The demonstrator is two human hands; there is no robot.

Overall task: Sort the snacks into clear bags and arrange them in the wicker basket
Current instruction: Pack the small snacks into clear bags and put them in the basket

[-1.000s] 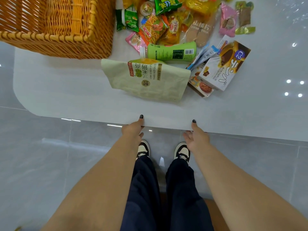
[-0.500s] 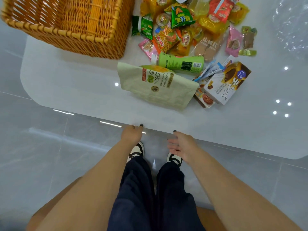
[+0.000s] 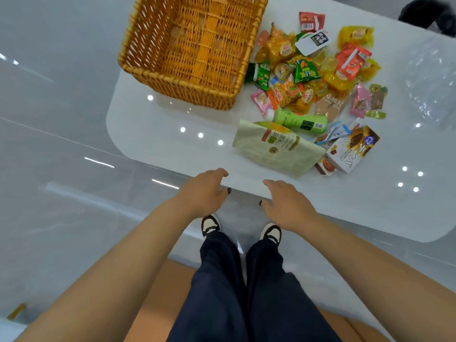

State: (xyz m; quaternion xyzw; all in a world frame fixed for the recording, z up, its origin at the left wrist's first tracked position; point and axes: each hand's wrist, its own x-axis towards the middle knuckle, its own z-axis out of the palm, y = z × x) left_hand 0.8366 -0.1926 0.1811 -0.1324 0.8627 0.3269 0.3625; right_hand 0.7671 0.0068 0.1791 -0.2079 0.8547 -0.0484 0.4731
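Note:
An empty wicker basket (image 3: 192, 45) stands at the far left of the white table (image 3: 370, 208). To its right lies a heap of snacks (image 3: 311, 77): a pale green pouch (image 3: 276, 149), a green tube (image 3: 301, 120), a chocolate box (image 3: 352, 149) and several small packets. Clear bags (image 3: 429, 77) lie crumpled at the far right. My left hand (image 3: 202, 193) and my right hand (image 3: 286, 206) hover over the table's near edge, fingers loosely curled, holding nothing.
The table's rounded near-left corner (image 3: 116, 144) borders glossy grey floor. My legs and shoes (image 3: 241, 230) stand just below the table edge. A dark object (image 3: 431, 16) sits at the far right corner.
Both hands have risen from the table edge and moved forward over it. The view has shifted, so the whole basket and more snacks now show.

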